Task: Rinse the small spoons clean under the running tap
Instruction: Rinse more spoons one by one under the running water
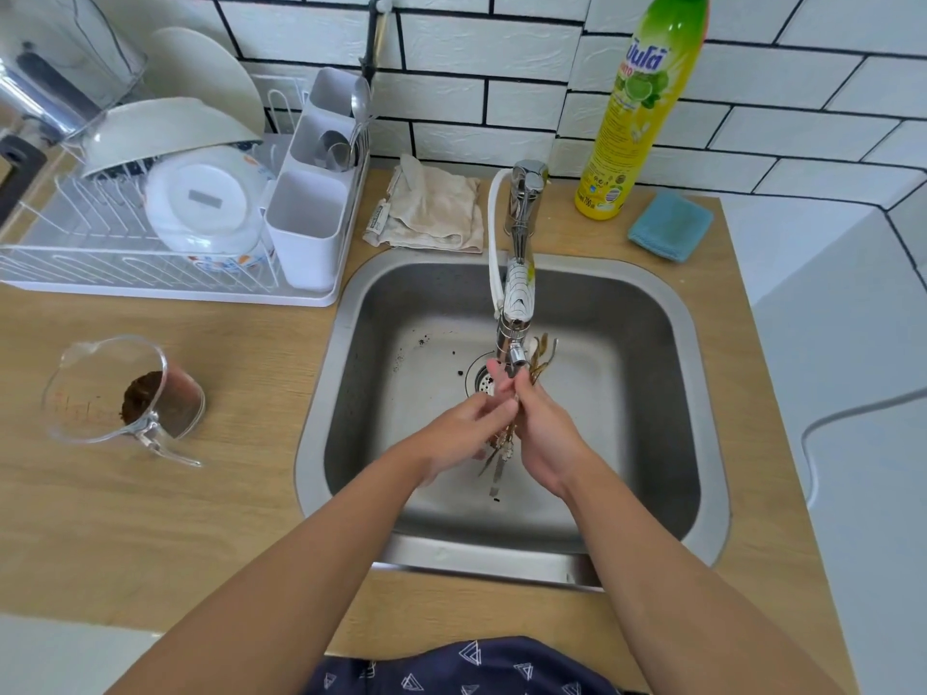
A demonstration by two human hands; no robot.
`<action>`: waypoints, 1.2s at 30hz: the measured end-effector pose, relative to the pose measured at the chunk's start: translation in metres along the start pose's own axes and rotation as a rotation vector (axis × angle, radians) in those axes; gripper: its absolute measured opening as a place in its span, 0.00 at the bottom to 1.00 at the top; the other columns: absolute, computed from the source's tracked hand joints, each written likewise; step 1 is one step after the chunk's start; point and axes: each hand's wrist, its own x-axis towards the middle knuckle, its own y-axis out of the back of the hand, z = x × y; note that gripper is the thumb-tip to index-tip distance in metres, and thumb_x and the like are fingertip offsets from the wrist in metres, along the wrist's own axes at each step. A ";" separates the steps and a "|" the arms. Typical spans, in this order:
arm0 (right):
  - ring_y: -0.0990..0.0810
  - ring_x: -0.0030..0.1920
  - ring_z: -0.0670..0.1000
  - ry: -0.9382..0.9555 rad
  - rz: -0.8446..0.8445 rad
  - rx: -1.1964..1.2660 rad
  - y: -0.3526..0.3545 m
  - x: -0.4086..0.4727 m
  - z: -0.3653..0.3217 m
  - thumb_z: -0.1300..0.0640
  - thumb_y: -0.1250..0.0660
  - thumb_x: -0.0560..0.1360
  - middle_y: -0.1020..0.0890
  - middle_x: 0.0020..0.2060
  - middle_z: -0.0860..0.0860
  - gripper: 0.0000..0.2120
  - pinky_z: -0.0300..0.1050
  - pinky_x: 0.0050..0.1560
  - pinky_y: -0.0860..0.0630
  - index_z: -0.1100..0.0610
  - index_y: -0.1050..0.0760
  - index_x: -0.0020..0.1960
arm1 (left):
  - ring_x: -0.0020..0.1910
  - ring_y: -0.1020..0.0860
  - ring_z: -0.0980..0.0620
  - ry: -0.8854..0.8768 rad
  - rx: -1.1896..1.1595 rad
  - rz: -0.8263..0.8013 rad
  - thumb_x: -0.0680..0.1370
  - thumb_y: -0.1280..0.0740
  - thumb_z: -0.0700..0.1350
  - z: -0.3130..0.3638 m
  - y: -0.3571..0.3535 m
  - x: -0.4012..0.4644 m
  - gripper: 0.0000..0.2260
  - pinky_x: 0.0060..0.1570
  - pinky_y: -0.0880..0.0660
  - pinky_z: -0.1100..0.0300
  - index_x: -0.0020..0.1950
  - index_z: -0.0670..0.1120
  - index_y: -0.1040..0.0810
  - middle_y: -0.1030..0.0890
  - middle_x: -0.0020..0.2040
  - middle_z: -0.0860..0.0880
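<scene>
Over the steel sink, my two hands meet just below the tap spout. Between them is a bunch of small gold-coloured spoons: one end sticks out past the spout and the other end hangs below my palms. My right hand grips the bunch from the right. My left hand closes on it from the left, fingertips up by the spout. Water trickles off the lower ends. The middle of the bunch is hidden by my hands.
Dark crumbs lie around the drain. A white dish rack with bowls and a cutlery caddy stands at the back left. A clear jug with brown grounds sits left of the sink. A cloth, a detergent bottle and a blue sponge line the back.
</scene>
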 end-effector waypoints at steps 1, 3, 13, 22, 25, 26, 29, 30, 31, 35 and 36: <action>0.23 0.60 0.34 -0.021 0.001 -0.021 -0.004 -0.002 0.000 0.44 0.44 0.85 0.20 0.66 0.46 0.18 0.33 0.46 0.20 0.55 0.22 0.59 | 0.59 0.24 0.58 -0.028 0.023 -0.021 0.80 0.38 0.61 0.000 0.000 0.000 0.16 0.61 0.27 0.58 0.65 0.57 0.29 0.23 0.59 0.59; 0.19 0.52 0.32 -0.045 0.004 -0.089 -0.007 -0.004 -0.001 0.43 0.43 0.85 0.18 0.58 0.43 0.17 0.29 0.43 0.23 0.49 0.18 0.56 | 0.61 0.25 0.58 -0.058 0.035 -0.046 0.81 0.38 0.57 -0.001 0.004 0.000 0.19 0.63 0.30 0.59 0.70 0.53 0.29 0.23 0.61 0.58; 0.16 0.50 0.46 0.074 -0.045 -0.275 0.028 0.014 -0.019 0.57 0.26 0.77 0.13 0.48 0.48 0.14 0.41 0.46 0.23 0.54 0.20 0.62 | 0.33 0.21 0.51 0.053 -0.089 -0.137 0.84 0.39 0.43 -0.010 0.026 -0.019 0.07 0.34 0.23 0.61 0.51 0.41 0.25 0.21 0.39 0.45; 0.13 0.46 0.47 0.160 0.036 -0.195 0.029 0.027 -0.017 0.68 0.28 0.77 0.11 0.46 0.52 0.11 0.37 0.44 0.19 0.62 0.19 0.58 | 0.37 0.18 0.45 0.071 -0.317 -0.094 0.81 0.33 0.43 -0.030 0.023 -0.021 0.07 0.40 0.19 0.50 0.54 0.40 0.23 0.17 0.43 0.42; 0.18 0.35 0.44 0.213 0.125 -0.299 0.024 0.028 -0.010 0.61 0.27 0.78 0.12 0.39 0.50 0.05 0.37 0.38 0.21 0.60 0.16 0.53 | 0.37 0.18 0.45 0.073 -0.325 -0.093 0.81 0.33 0.44 -0.030 0.022 -0.021 0.08 0.40 0.19 0.51 0.55 0.41 0.22 0.16 0.46 0.42; 0.19 0.34 0.43 0.232 0.155 -0.320 0.023 0.028 -0.008 0.60 0.28 0.79 0.12 0.38 0.49 0.05 0.37 0.39 0.21 0.60 0.16 0.52 | 0.37 0.18 0.46 0.075 -0.323 -0.095 0.81 0.33 0.44 -0.030 0.022 -0.022 0.08 0.40 0.19 0.51 0.56 0.40 0.22 0.16 0.46 0.42; 0.16 0.39 0.44 0.245 0.143 -0.379 0.021 0.028 -0.005 0.61 0.31 0.80 0.11 0.43 0.50 0.06 0.38 0.43 0.19 0.60 0.16 0.54 | 0.37 0.18 0.46 0.085 -0.319 -0.085 0.81 0.34 0.45 -0.031 0.025 -0.024 0.09 0.40 0.19 0.51 0.56 0.40 0.22 0.17 0.46 0.42; 0.15 0.42 0.46 0.238 0.119 -0.383 0.020 0.027 -0.005 0.63 0.31 0.80 0.11 0.45 0.51 0.07 0.39 0.44 0.18 0.60 0.17 0.56 | 0.37 0.19 0.46 0.088 -0.313 -0.077 0.82 0.34 0.45 -0.032 0.026 -0.024 0.09 0.40 0.19 0.51 0.57 0.40 0.23 0.17 0.46 0.43; 0.14 0.44 0.47 0.234 0.101 -0.381 0.019 0.027 -0.006 0.63 0.30 0.79 0.11 0.46 0.52 0.07 0.40 0.45 0.18 0.60 0.17 0.57 | 0.37 0.19 0.47 0.088 -0.303 -0.069 0.82 0.35 0.45 -0.032 0.027 -0.024 0.09 0.40 0.20 0.51 0.57 0.40 0.22 0.17 0.45 0.43; 0.14 0.43 0.49 0.281 0.099 -0.403 0.012 0.021 -0.007 0.58 0.25 0.76 0.11 0.42 0.50 0.05 0.38 0.41 0.19 0.49 0.14 0.50 | 0.36 0.20 0.50 0.045 -0.252 -0.011 0.82 0.36 0.49 -0.029 0.025 -0.024 0.10 0.34 0.23 0.57 0.59 0.46 0.23 0.16 0.47 0.46; 0.14 0.42 0.48 0.310 0.089 -0.451 0.010 0.019 -0.007 0.55 0.23 0.73 0.11 0.41 0.49 0.06 0.37 0.40 0.19 0.44 0.14 0.47 | 0.36 0.20 0.51 0.024 -0.234 0.011 0.82 0.36 0.50 -0.027 0.023 -0.024 0.10 0.32 0.25 0.59 0.60 0.48 0.23 0.16 0.47 0.46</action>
